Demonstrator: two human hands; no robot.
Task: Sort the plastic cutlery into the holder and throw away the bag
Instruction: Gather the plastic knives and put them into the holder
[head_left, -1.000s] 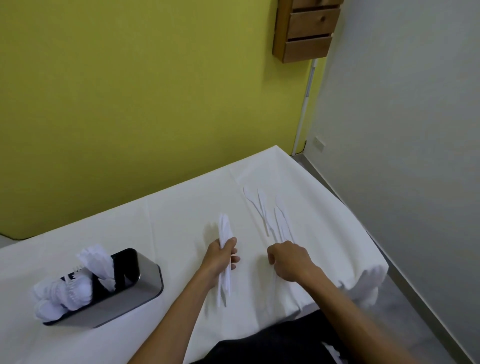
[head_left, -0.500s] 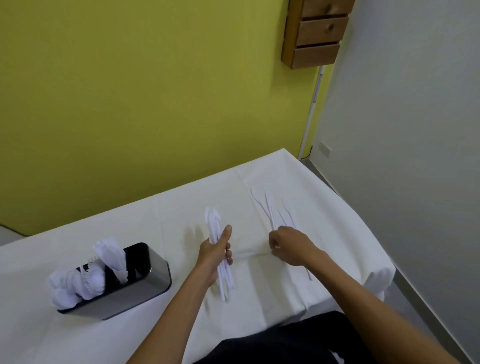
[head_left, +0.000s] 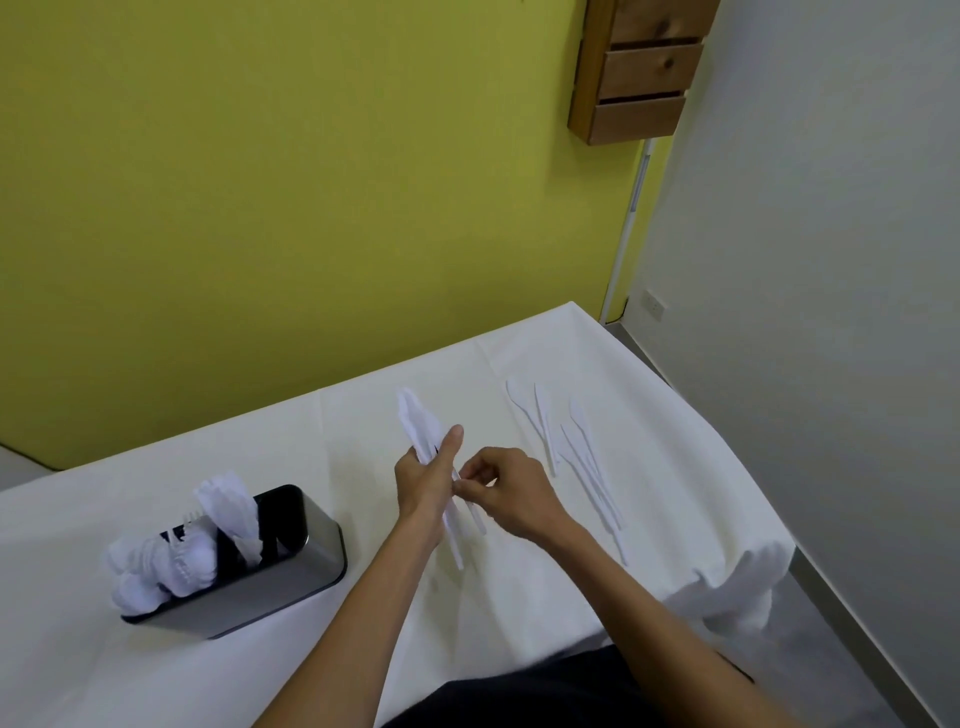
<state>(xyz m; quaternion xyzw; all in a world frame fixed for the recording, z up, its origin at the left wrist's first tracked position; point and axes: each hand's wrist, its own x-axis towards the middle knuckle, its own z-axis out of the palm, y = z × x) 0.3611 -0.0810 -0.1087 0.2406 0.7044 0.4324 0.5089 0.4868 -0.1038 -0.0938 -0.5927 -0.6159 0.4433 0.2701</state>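
white cutlery (head_left: 576, 457), yellow-green wall (head_left: 260, 208), white tablecloth (head_left: 363, 623)

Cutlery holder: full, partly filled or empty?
Partly filled: white cutlery crowds the holder's left and middle sections; the right end shows dark and looks empty.

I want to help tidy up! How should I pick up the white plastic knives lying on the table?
Take the loose knives by their thin handles, the ends nearest the table edge in front of the person, coming down from above. They lie flat on the cloth with the blades pointing toward the yellow wall, so the handles are closest. A pinching grip works best, since flat pieces give little to hold.
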